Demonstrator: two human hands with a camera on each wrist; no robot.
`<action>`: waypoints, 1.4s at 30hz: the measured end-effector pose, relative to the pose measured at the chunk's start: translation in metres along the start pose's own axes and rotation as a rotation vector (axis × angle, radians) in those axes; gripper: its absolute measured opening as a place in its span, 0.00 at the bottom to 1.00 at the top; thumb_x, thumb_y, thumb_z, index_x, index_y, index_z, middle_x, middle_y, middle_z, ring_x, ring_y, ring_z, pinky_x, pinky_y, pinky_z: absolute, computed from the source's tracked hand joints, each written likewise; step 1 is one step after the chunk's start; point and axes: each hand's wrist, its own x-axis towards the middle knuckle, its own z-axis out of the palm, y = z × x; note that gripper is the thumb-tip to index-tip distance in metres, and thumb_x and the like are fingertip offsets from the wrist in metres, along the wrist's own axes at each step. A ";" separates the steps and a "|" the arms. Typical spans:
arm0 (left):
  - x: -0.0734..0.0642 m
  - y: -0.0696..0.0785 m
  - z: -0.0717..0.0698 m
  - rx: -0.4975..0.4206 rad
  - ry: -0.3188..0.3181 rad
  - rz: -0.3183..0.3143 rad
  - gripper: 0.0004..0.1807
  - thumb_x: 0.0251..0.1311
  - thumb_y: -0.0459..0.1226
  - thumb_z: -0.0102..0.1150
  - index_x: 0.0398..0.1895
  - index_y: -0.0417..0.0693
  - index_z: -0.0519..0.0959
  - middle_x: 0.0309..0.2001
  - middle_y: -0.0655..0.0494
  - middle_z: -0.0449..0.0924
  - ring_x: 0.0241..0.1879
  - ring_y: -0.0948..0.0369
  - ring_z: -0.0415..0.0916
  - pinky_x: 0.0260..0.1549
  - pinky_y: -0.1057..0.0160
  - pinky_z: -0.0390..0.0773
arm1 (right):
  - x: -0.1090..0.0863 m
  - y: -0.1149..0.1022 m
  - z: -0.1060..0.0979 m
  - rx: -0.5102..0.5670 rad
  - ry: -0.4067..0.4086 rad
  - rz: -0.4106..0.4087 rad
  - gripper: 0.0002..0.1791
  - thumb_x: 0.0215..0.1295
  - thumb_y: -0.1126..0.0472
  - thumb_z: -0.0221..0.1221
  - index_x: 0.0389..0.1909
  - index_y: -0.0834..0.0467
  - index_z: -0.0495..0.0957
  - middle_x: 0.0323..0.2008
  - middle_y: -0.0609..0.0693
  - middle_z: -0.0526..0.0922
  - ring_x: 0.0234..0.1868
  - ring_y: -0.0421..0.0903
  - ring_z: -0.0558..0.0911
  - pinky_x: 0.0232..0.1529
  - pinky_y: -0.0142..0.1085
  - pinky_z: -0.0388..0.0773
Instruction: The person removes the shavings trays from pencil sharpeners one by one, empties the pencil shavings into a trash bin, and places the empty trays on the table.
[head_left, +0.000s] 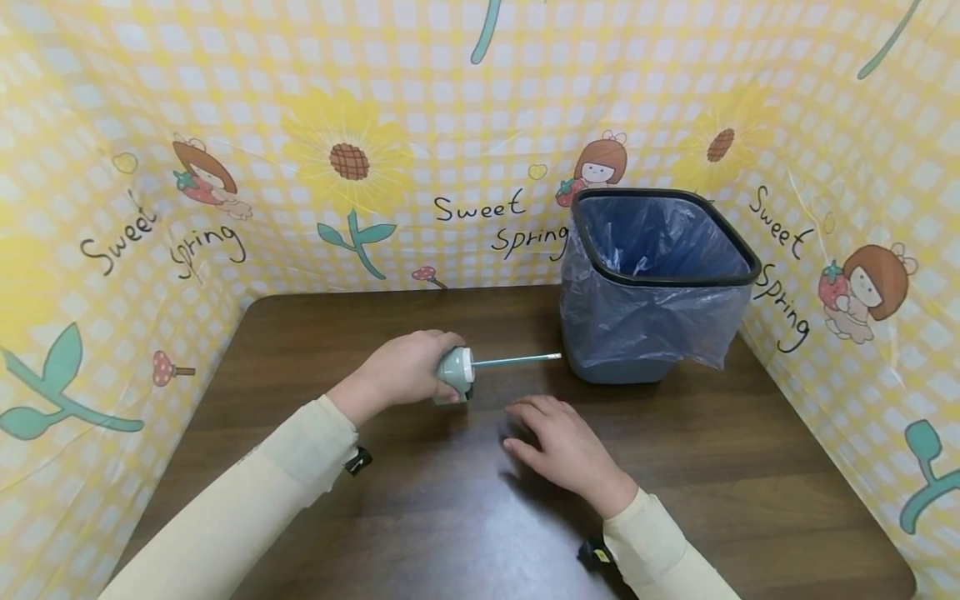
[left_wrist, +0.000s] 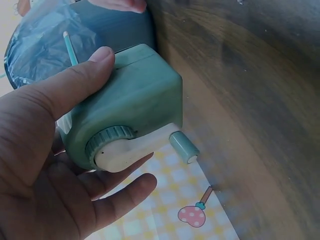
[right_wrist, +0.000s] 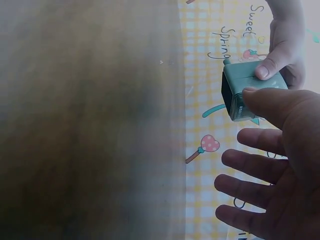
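Observation:
My left hand (head_left: 405,367) grips a green hand-crank pencil sharpener (head_left: 453,372) above the table. A light-blue pencil (head_left: 517,360) sticks out of the sharpener's white end and points right, toward the bin. In the left wrist view, the thumb lies across the top of the sharpener (left_wrist: 150,87), and its pale crank (left_wrist: 135,149) with a green knob shows below. My right hand (head_left: 566,442) hovers just right of the sharpener and holds nothing. Its fingers are spread and relaxed in the right wrist view, where the thumb (right_wrist: 267,105) overlaps the sharpener's edge.
A grey-blue bin (head_left: 615,369) with a black rim (head_left: 678,281) and a clear plastic liner (head_left: 652,321) stands at the back right of the dark wooden table (head_left: 465,533). Yellow checked cloth (head_left: 465,125) surrounds the table at the back and both sides.

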 end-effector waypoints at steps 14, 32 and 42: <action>0.000 0.007 -0.006 0.037 0.004 0.016 0.44 0.47 0.51 0.81 0.67 0.49 0.74 0.56 0.53 0.82 0.47 0.57 0.80 0.46 0.53 0.83 | 0.013 -0.002 0.001 0.070 -0.013 0.063 0.29 0.69 0.41 0.63 0.66 0.50 0.77 0.63 0.47 0.79 0.66 0.49 0.76 0.66 0.49 0.72; 0.001 0.015 -0.012 0.064 -0.012 0.023 0.44 0.46 0.52 0.82 0.67 0.50 0.74 0.56 0.53 0.82 0.47 0.57 0.81 0.46 0.53 0.83 | 0.029 -0.001 0.008 0.177 -0.011 0.123 0.32 0.68 0.42 0.65 0.69 0.49 0.74 0.65 0.48 0.78 0.66 0.49 0.76 0.65 0.49 0.73; 0.001 0.018 -0.013 0.078 -0.017 0.039 0.43 0.46 0.52 0.82 0.67 0.51 0.75 0.56 0.54 0.82 0.46 0.57 0.81 0.45 0.53 0.83 | 0.037 -0.002 0.010 0.207 0.003 0.127 0.33 0.67 0.43 0.66 0.70 0.51 0.73 0.67 0.47 0.76 0.67 0.48 0.76 0.65 0.48 0.74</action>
